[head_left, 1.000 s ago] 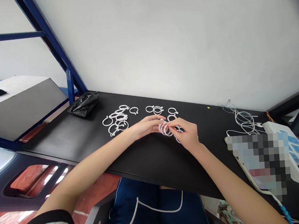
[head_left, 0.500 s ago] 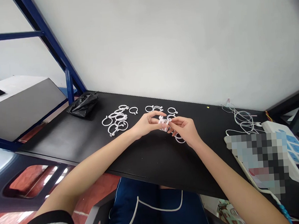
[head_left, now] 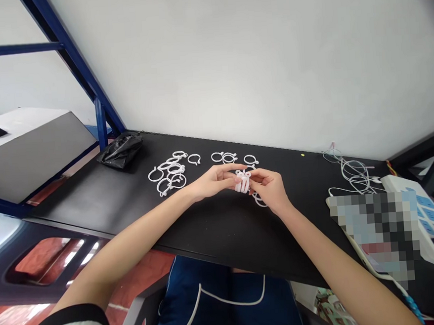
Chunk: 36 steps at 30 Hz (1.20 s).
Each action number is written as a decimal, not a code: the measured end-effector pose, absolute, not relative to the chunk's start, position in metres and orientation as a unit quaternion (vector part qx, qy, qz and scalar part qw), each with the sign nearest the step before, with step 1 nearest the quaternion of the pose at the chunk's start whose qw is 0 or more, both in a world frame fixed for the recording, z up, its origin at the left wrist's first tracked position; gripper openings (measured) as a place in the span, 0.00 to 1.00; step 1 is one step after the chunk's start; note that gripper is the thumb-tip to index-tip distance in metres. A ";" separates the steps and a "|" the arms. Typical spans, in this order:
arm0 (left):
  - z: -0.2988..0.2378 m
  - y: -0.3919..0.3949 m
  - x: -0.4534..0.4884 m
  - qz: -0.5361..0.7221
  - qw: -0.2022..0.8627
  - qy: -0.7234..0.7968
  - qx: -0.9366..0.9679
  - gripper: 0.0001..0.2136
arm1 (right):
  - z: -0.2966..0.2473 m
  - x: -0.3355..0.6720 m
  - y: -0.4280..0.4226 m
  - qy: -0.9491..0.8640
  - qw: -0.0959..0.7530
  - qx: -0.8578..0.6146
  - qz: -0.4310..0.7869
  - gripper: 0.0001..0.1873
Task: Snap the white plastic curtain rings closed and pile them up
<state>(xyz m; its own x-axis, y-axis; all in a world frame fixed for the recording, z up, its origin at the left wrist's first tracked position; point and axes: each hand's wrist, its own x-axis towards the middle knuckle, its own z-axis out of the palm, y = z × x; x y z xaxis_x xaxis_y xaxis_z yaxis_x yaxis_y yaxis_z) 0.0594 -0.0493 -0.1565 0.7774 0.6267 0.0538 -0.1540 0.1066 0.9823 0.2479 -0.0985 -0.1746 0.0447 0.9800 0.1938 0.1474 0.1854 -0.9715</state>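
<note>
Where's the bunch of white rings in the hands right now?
In the head view, the bunch of white rings sits between the left hand and right hand, over the black table, right of the loose pile.

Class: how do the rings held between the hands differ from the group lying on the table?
The held rings are pressed into a tight stack; the lying group spreads loosely. The held rings are pinched between left hand and right hand; the group rests on the black table. Both are white plastic rings.

Left hand (head_left: 216, 180) and right hand (head_left: 271, 190) pinching a bunch of white plastic rings (head_left: 243, 181)
</note>
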 end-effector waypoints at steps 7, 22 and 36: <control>-0.161 -0.048 0.057 0.271 0.698 0.179 0.638 0.23 | -0.178 0.246 -0.100 -0.579 0.511 -0.489 0.405 0.13; -0.152 -0.048 0.049 0.219 0.676 0.136 0.690 0.38 | -0.177 0.245 -0.102 -0.569 0.515 -0.513 0.385 0.14; -0.156 -0.055 0.058 0.233 0.725 0.186 0.620 0.29 | -0.179 0.243 -0.109 -0.657 0.469 -0.529 0.262 0.06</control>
